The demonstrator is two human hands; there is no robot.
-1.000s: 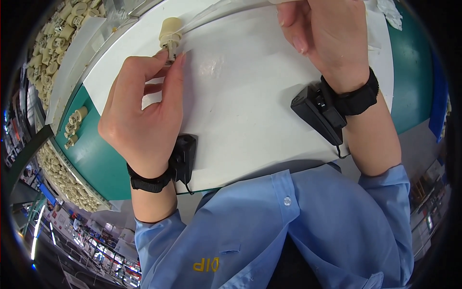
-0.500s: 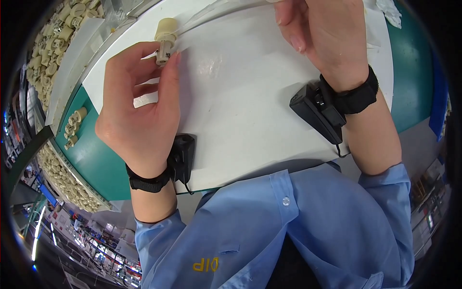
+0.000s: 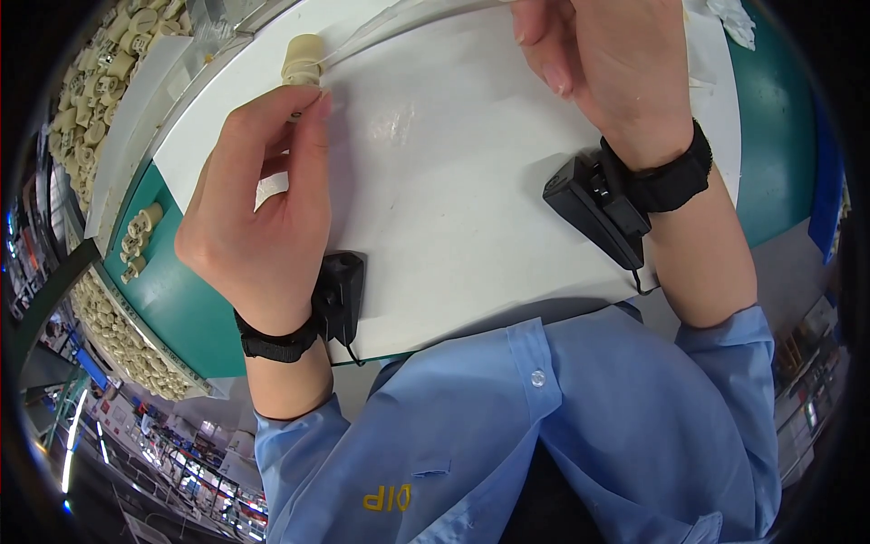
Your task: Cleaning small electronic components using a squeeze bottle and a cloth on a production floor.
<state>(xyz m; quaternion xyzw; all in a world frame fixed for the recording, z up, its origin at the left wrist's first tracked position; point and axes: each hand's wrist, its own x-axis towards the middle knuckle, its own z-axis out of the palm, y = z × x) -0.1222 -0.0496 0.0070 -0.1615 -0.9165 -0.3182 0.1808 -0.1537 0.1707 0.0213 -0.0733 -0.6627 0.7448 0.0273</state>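
Observation:
A cream, stepped cylindrical plastic fitting (image 3: 303, 56) is pinched at its narrow lower end between the thumb and fingers of my left hand (image 3: 267, 195). Its wide end points away from me. From beside this fitting, a clear plastic strip (image 3: 399, 29) runs up and right to my right hand (image 3: 625, 72). That hand is at the upper edge with its fingers curled around the strip's end, partly cut off by the picture. Whether the strip is attached to the fitting is hard to make out.
Under my hands lies a white sheet (image 3: 453, 218) on a green table (image 3: 779, 154). Many similar cream fittings (image 3: 113, 77) are heaped at the far left, and smaller pale pieces (image 3: 127, 335) fill a tray nearer. Several fittings (image 3: 140, 238) stand in a row. Crumpled white plastic (image 3: 734, 23) lies at the far right.
My left fingers have closed further over the fitting's narrow end, covering more of it, and the fitting has shifted slightly left. My right hand has barely moved.

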